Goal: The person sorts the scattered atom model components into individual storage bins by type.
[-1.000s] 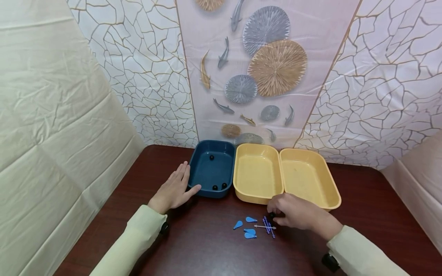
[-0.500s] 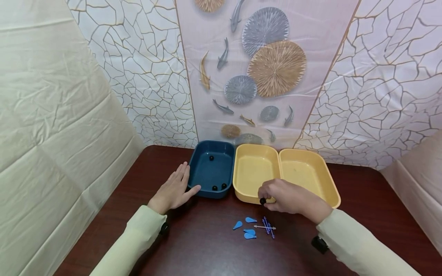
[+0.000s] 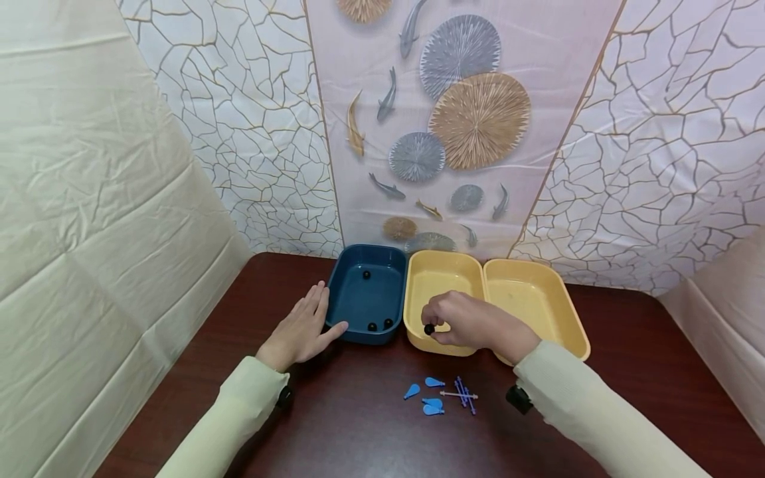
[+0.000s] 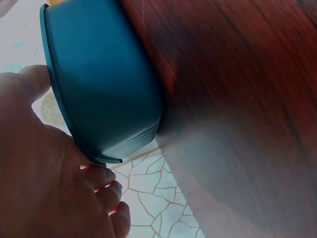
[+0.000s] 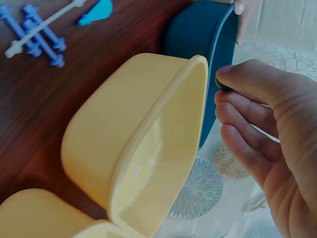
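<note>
1. Right hand (image 3: pixel 463 322) pinches a small black bead (image 3: pixel 429 329) in its fingertips, above the near rim of the middle yellow tray (image 3: pixel 418 292)
2. Left hand (image 3: pixel 301 328) lies flat and relaxed against the blue tray (image 3: pixel 349 282), which contains three black beads
3. Step in hand seems to be carrying; the next move needs a short shift left over the blue tray, then release
</note>
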The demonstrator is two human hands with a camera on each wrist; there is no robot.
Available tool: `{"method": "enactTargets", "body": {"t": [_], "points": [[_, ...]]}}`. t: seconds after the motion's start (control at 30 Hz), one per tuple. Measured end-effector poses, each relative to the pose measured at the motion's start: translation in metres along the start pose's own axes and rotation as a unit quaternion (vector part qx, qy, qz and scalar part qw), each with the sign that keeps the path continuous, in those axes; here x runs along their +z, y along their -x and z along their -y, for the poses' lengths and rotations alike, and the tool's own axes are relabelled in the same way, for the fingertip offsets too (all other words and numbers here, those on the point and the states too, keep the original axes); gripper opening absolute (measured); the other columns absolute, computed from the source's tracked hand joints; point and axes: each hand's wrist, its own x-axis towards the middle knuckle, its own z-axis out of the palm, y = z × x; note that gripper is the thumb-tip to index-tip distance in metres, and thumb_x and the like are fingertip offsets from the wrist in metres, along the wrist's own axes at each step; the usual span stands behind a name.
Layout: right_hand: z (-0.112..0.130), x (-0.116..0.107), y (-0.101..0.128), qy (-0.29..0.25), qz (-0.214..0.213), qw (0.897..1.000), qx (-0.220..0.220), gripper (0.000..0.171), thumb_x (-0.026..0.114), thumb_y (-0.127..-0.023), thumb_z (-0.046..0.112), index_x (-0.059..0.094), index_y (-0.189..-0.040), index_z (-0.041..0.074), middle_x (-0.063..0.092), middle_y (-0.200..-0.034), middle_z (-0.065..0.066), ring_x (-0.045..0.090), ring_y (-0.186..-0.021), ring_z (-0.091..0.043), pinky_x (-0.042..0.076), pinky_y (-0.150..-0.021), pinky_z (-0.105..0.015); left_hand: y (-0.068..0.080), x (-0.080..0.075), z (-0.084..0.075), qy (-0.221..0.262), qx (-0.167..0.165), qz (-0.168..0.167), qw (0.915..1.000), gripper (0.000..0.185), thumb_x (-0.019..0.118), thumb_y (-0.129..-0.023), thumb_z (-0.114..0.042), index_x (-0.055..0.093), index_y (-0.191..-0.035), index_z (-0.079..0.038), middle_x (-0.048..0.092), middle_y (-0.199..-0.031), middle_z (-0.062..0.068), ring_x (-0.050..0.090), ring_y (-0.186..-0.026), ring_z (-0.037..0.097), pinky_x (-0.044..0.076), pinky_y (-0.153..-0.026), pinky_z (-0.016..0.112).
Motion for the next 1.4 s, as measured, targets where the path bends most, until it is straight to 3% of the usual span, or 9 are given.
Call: {"method": "enactTargets", "body": {"t": [0.37, 0.53, 1.1, 1.4], "points": [[0.001, -0.001, -0.033, -0.011, -0.004, 1.0, 0.005, 0.006, 0.078, -0.091, 0.004, 0.077, -0.096, 0.007, 0.074, -0.091, -0.005, 0.066, -0.083, -0.019, 0.058, -0.076, -0.029, 0.0, 0.0, 0.001, 0.0, 0.0, -0.001, 1.0, 0.092, 0.047, -0.108, -0.055, 0.014, -0.166, 0.007, 0.01, -0.177, 0.025, 0.014, -0.164, 0.044, 0.019, -0.133, 0.058], [-0.001, 0.002, -0.045, 0.001, -0.007, 1.0, 0.012, 0.01, 0.078, -0.092, 0.005, 0.079, -0.102, 0.005, 0.078, -0.096, -0.006, 0.069, -0.086, -0.017, 0.061, -0.079, -0.029, 0.001, -0.001, 0.001, 0.001, 0.001, 0.0, 1.0, 0.092, 0.047, -0.108, -0.056, 0.014, -0.166, 0.008, 0.01, -0.177, 0.025, 0.013, -0.164, 0.044, 0.019, -0.133, 0.059], [-0.013, 0.013, -0.084, 0.007, 0.016, 0.998, 0.068, 0.017, 0.078, -0.096, 0.01, 0.077, -0.112, 0.005, 0.078, -0.107, -0.009, 0.072, -0.095, -0.02, 0.063, -0.087, -0.035, 0.0, 0.0, 0.001, 0.002, -0.003, 0.003, 1.0, 0.092, 0.047, -0.108, -0.056, 0.012, -0.166, 0.007, 0.009, -0.177, 0.024, 0.013, -0.165, 0.044, 0.018, -0.133, 0.058], [-0.018, 0.01, -0.085, 0.012, 0.009, 0.998, 0.066, 0.021, 0.075, -0.098, 0.013, 0.076, -0.116, 0.003, 0.078, -0.115, -0.013, 0.075, -0.104, -0.025, 0.063, -0.093, -0.038, -0.001, 0.0, 0.002, 0.003, -0.002, 0.005, 1.0, 0.093, 0.046, -0.108, -0.057, 0.012, -0.166, 0.006, 0.008, -0.177, 0.024, 0.012, -0.165, 0.043, 0.019, -0.133, 0.059]]}}
